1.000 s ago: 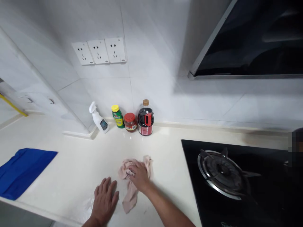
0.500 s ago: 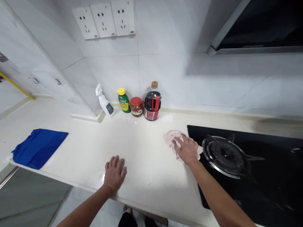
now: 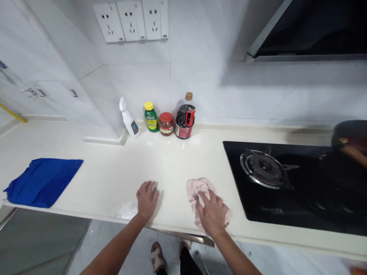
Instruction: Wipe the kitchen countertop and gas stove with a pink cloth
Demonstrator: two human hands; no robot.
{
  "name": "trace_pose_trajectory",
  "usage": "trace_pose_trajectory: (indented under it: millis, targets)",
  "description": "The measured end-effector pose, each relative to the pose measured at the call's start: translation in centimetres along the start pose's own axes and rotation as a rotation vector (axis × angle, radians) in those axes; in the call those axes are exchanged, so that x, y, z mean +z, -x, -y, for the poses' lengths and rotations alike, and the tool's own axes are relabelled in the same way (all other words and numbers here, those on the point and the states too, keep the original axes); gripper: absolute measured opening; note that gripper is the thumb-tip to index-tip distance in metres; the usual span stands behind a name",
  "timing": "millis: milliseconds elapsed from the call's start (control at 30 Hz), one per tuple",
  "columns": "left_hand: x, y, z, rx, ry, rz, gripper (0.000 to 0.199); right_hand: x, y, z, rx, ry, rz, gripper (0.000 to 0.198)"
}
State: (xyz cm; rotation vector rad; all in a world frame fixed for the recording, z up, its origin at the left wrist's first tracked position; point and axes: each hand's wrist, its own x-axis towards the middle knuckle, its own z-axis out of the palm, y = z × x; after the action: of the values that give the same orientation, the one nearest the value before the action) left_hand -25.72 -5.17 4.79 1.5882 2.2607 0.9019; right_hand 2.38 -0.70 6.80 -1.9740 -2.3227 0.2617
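Cool light, glare on countertop — shadow below hood, blurred pan

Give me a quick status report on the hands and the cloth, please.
Right hand on crumpled pink cloth, on the counter. Left hand open, empty, left of it. Bottles and jar back by the wall, apart from both.

My one feed comes from the head — facing forward and down, near the counter, with wall at twelve o'clock, cooktop toward four, shoes at six.
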Motion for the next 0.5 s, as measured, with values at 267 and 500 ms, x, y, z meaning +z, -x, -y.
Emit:
trace_pose_trajectory:
  millis: [267, 500]
  targets:
    - [-6.8, 5.0, 2.5, -0.061, 0.195, -0.125, 0.045, 2.3, 8.1, 18.5, -0.515, -0.317, 0.280, 0.043]
    - [-16.6, 6.5, 4.3, -0.127, 0.252, -0.211, 0.048, 4.2, 11.2, 20.8, -0.476, -1.019, 0.301, 0.038]
